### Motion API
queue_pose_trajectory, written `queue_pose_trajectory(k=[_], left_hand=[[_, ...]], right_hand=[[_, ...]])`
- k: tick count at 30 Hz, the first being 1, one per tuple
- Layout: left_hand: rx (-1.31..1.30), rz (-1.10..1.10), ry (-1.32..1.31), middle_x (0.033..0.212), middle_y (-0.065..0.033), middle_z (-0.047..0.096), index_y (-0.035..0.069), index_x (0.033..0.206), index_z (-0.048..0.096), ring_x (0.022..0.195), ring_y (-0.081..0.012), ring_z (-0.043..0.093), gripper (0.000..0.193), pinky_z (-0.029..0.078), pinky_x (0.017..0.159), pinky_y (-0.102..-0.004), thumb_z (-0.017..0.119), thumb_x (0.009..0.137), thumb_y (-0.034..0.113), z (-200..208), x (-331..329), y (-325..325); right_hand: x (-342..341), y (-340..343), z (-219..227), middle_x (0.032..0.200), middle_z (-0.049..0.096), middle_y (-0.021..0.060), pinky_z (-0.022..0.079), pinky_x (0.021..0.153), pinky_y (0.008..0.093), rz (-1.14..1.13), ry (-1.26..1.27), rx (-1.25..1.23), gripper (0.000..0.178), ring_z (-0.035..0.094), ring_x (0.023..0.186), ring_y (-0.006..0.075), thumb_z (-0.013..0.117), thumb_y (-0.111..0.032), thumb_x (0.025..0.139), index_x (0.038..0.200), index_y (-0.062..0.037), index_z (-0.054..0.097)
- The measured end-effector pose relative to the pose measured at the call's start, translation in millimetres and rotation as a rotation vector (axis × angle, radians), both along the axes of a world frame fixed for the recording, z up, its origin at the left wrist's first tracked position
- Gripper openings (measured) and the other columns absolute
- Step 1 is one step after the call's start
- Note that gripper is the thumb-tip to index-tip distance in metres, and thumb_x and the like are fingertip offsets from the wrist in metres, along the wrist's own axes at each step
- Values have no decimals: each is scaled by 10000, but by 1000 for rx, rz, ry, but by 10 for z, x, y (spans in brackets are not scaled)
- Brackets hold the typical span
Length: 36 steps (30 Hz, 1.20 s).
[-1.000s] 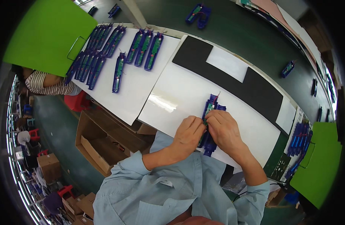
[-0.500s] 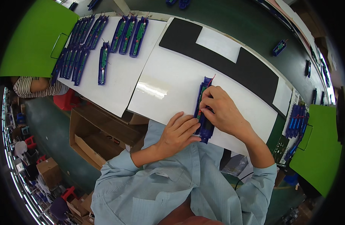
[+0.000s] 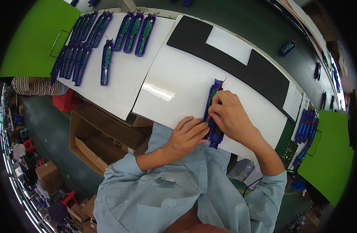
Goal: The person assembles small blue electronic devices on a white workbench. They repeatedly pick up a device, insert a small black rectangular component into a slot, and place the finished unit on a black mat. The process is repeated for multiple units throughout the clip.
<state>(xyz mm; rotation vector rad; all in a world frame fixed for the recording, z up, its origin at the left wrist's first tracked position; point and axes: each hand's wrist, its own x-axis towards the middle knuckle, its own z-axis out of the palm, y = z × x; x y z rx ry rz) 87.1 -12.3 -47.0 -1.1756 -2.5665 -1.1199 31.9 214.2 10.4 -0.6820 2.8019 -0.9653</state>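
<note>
A long blue plastic housing [image 3: 216,139] with a green circuit board inside lies lengthwise away from me near the front edge of the white work surface. A thin red wire [image 3: 224,81] sticks up from its far end. My left hand [image 3: 186,136] grips the near part of the housing, with fingertips on its left side and the thumb by the near end. Over the middle of the housing, my right hand [image 3: 231,115] is closed in a pinch. Whatever is between its fingertips is hidden, and the hand covers part of the board.
Several similar blue housings with boards [image 3: 131,34] lie in rows on the white board at the left. Black foam sheet [image 3: 225,62] covers the far side. Green panels [image 3: 38,39] flank both ends. More blue parts [image 3: 307,126] lie at the right; a cardboard box [image 3: 104,136] stands below left.
The whole view has shifted slightly. Both hands keep their places on the housing, with the right fingers still pinched over its middle.
</note>
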Motion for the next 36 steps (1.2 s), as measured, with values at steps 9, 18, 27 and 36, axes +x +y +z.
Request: queue_pose_trajectory(k=[9,18,27,36], left_hand=[[-38,14,44,1268,-75,722,50,1212,769,1254,-281,669,496,488,1121,-477,889,779,261,-12,-4,20],[-52,17,60,1245,-75,725,46,1186,772,1247,-275,669,480,483,1126,-478,886,778,271,-2,-14,32],[-148,-70,47,1400,-141,671,1,1190,736,1223,-320,653,495,543,1033,-460,875,781,243,274,-133,41],[-159,-211,31,1393,-181,666,-18,1178,722,1175,-357,669,444,581,988,-431,870,803,166,583,-250,91]], right_hand=[[141,-37,-11,1068,585,115,413,1141,506,48,190,88,93,586,1083,315,700,-47,809,890,-12,671],[159,-19,-57,1083,588,123,434,1165,519,70,153,-3,85,601,1098,318,692,-2,833,916,1,675],[381,113,45,1099,597,130,511,978,480,-181,161,-21,473,627,1026,308,813,-170,854,1278,-9,674],[763,268,-45,1043,655,186,565,656,411,-288,-250,-325,743,686,779,310,822,-255,945,1565,-28,483]])
